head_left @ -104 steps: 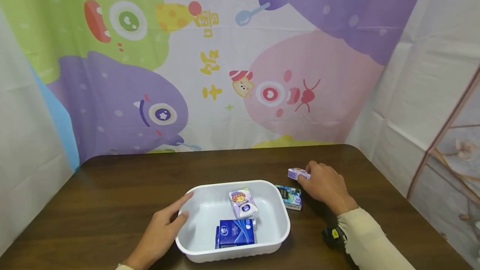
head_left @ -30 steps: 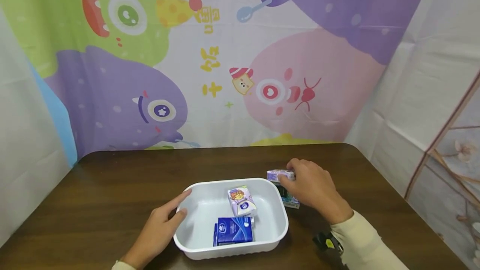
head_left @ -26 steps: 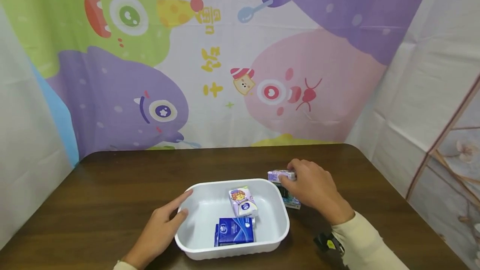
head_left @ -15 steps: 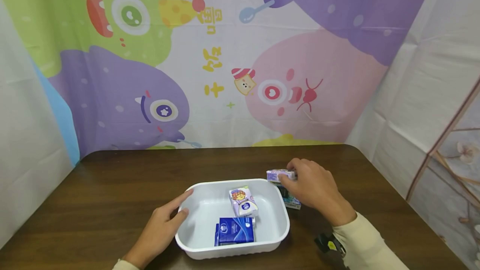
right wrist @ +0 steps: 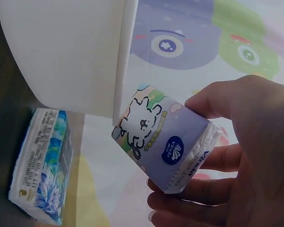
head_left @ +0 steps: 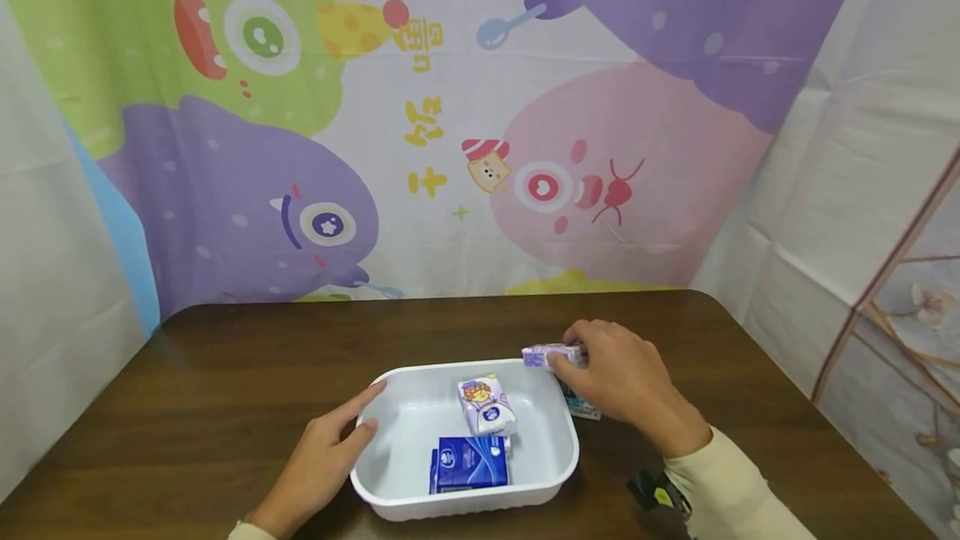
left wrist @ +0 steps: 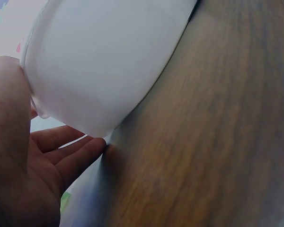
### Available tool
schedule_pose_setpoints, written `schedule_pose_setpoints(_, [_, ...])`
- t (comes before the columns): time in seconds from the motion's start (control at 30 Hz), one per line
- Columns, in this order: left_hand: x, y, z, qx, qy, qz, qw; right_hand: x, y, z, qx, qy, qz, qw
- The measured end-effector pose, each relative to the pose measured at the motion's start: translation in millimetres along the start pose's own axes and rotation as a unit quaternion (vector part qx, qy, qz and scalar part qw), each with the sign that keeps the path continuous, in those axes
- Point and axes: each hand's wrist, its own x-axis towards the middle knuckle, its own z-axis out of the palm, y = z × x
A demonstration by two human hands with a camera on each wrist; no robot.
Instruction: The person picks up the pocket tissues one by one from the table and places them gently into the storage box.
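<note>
My right hand pinches a small lilac pack of pocket tissues between thumb and fingers. In the head view it is at the far right corner of the white plastic tray, overlapping the rim. My left hand touches the tray's left end, thumb at the rim and the other fingers stretched along the outside wall. Inside the tray lie a lilac tissue pack with a cartoon figure and, nearer me, blue tissue packs. A blue-green floral tissue pack lies beside the tray's right end, partly hidden by my right hand.
The dark brown wooden table extends around the tray to a rounded far edge. Behind it hangs a cartoon-printed curtain, with pale cloth panels at both sides. A black strap with a yellow patch is by my right sleeve.
My right hand has carried the lilac tissue pack leftward from beyond the floral pack, over it, to the tray's far right corner. My left hand stays at the tray's left end.
</note>
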Motion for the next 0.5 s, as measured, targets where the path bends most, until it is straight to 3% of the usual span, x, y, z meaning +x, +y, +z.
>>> schedule_pose_setpoints(0.3, [-0.9, -0.1, -0.1, -0.005, 0.002, 0.004, 1.0, -0.9, -1.9, -0.5, 0.004, 0.008, -0.015, 0.9999])
schedule_pose_setpoints(0.5, [-0.9, -0.4, 0.6, -0.002, -0.003, -0.012, 0.9999, -1.3, -2.0, -0.3, 0.008, 0.012, -0.021, 0.9997])
